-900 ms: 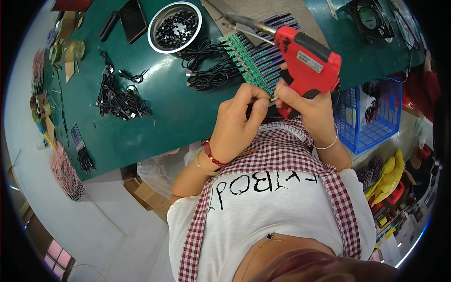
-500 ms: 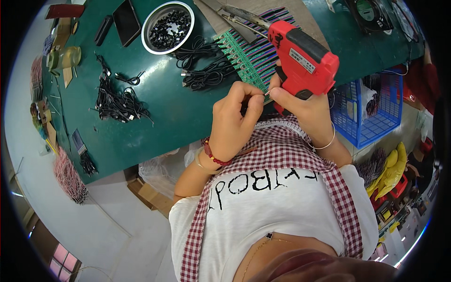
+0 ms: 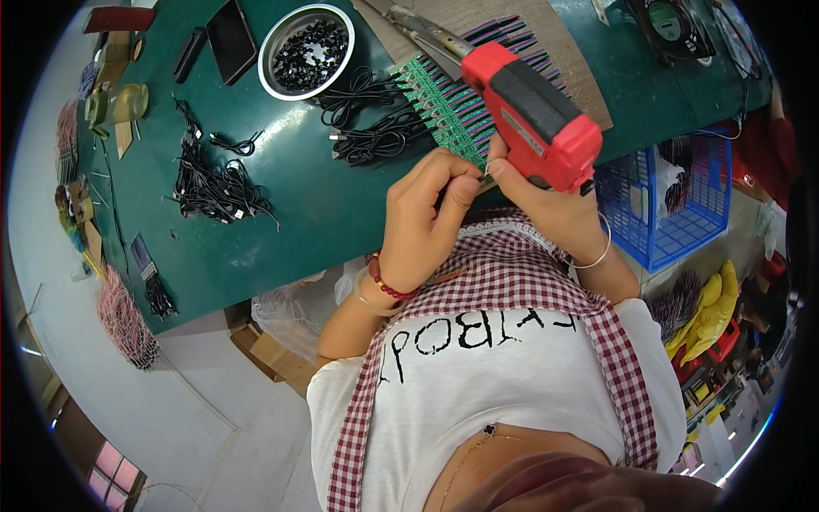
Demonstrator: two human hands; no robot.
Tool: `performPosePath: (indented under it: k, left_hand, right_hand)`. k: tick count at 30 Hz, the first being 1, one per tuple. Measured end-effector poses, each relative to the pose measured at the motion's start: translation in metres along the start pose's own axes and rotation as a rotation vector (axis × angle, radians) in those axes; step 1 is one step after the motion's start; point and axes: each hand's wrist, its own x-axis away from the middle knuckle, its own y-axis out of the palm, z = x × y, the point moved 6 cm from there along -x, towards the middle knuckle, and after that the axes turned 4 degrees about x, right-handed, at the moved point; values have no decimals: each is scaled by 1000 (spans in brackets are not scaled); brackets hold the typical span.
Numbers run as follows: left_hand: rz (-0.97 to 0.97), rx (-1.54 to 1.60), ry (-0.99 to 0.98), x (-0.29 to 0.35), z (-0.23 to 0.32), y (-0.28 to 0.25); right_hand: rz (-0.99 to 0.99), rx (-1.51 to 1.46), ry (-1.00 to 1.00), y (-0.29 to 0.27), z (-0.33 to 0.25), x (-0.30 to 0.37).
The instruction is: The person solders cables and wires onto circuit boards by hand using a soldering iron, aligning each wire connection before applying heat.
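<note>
From here: R hand (image 3: 559, 213) grips red gun-shaped tool (image 3: 533, 102), upper centre-right of frame, now rolled over more vs. a sec ago. L hand (image 3: 424, 209) pinches tiny piece (image 3: 484, 178), mid-frame, by green boards (image 3: 444, 111); tip's well apart, so prob. just handling rn.

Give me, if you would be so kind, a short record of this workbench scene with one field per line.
Left hand: thumb and forefinger drawn together by the near end of the circuit boards; anything between them is too small to tell
Right hand: grips the red-and-black soldering gun
Circuit boards: green, in a row, with coloured wires
Metal bowl: holds small black parts
Black cables: tangled heap, left of the bowl
Work surface: green table
</note>
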Motion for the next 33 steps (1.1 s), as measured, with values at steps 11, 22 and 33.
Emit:
performPosePath:
  k: [11,22,33]
  left_hand:
    - [193,-354,287,-1,22,-3]
    - [313,-591,325,-14,15,-21]
    - [277,-840,274,-29,1,-19]
  right_hand:
    - [67,-34,119,-2,14,4]
    - [127,89,68,-14,19,19]
    - [5,38,112,-59,64,80]
